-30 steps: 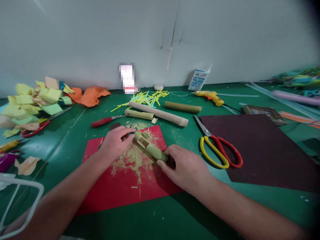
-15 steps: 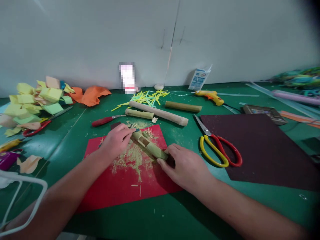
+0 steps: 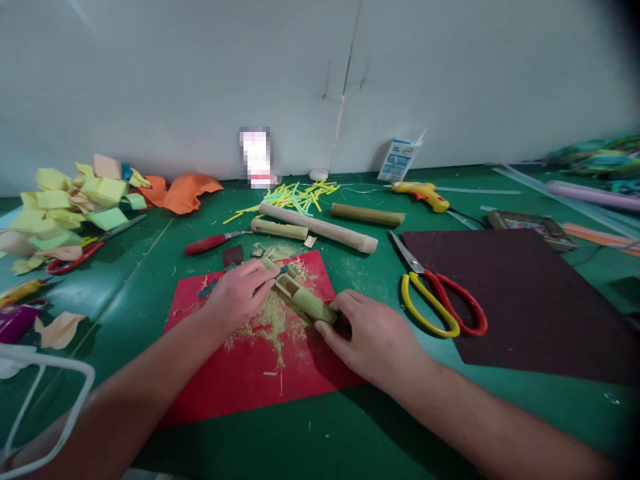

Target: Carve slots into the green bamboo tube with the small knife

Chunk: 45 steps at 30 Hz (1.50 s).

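A short green bamboo tube [image 3: 304, 300] with a rectangular notch cut in its side lies on a red mat [image 3: 250, 363], amid pale shavings [image 3: 270, 317]. My right hand [image 3: 373, 337] grips the tube's near end and pins it to the mat. My left hand [image 3: 240, 293] is closed round a thin carving knife [image 3: 213, 285]; its dark handle sticks out to the left and the blade tip shows by the notch.
On the green table lie a red-handled knife [image 3: 205, 244], more bamboo pieces [image 3: 367, 215], a wooden stick [image 3: 320, 228], red-and-yellow scissors [image 3: 440, 303], a dark sheet [image 3: 520, 293], a yellow glue gun [image 3: 423, 193], coloured strips [image 3: 295, 195] and paper scraps [image 3: 75, 207].
My left hand slid slightly right along the tube toward the notch, so the knife's handle now shows to its left. My right hand stayed put on the tube's end.
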### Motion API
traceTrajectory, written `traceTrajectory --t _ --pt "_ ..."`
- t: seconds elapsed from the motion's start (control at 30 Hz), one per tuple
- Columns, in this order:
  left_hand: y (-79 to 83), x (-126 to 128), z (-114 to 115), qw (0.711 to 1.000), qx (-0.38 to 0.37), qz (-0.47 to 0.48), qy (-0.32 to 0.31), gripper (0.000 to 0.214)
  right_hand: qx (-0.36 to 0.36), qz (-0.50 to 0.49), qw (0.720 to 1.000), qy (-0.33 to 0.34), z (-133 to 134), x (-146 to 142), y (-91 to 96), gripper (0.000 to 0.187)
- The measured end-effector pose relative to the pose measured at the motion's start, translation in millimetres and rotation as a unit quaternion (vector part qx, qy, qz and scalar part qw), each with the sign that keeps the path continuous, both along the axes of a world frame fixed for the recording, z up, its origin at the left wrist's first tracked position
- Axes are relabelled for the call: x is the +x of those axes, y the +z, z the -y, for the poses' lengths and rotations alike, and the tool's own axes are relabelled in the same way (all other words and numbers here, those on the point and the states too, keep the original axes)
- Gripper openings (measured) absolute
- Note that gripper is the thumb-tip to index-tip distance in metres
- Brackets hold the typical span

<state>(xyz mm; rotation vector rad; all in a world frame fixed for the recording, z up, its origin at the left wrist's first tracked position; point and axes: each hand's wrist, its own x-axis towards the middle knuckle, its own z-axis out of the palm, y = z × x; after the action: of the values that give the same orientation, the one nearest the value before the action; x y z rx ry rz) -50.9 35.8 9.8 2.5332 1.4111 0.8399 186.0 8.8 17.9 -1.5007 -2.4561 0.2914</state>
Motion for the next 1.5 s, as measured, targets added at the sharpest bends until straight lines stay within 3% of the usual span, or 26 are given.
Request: traceTrajectory --t 0.17,0.57,0.7,1.1,1.27,1.43,1.5 --pt "-1.2 -3.0 -4.5 0.998 0.042 0.024 0.038 0.024 0.007 -0.007 1.000 -0.002 0.5 0.6 -0.9 0.018" --pt "-2.2 -6.6 -5.4 0.997 -0.028 0.049 0.050 0.024 -0.002 0.004 1.000 0.003 -0.3 1.3 -2.2 0.019" --pt "-4.0 -6.7 -7.8 0.997 0.001 0.045 0.060 0.024 -0.001 0.002 1.000 0.000 0.2 0.6 -0.7 0.018" --pt "-3.7 -8.2 -9.6 0.996 0.046 0.034 0.063 0.019 -0.003 0.003 1.000 0.001 0.1 1.6 -2.4 0.019" --pt "-5.7 -2.7 -5.7 0.999 0.025 0.024 0.025 0.018 0.002 0.006 1.000 0.005 1.6 2.0 -3.2 0.019" --pt "-6.1 -7.0 -10.0 0.997 0.050 0.010 0.053 0.018 -0.005 -0.001 1.000 -0.001 1.9 1.0 -3.8 0.019" --pt "-6.5 -7.5 -10.6 0.998 0.041 0.012 0.036 0.019 -0.005 -0.002 1.000 -0.001 1.4 0.3 -4.2 0.019"
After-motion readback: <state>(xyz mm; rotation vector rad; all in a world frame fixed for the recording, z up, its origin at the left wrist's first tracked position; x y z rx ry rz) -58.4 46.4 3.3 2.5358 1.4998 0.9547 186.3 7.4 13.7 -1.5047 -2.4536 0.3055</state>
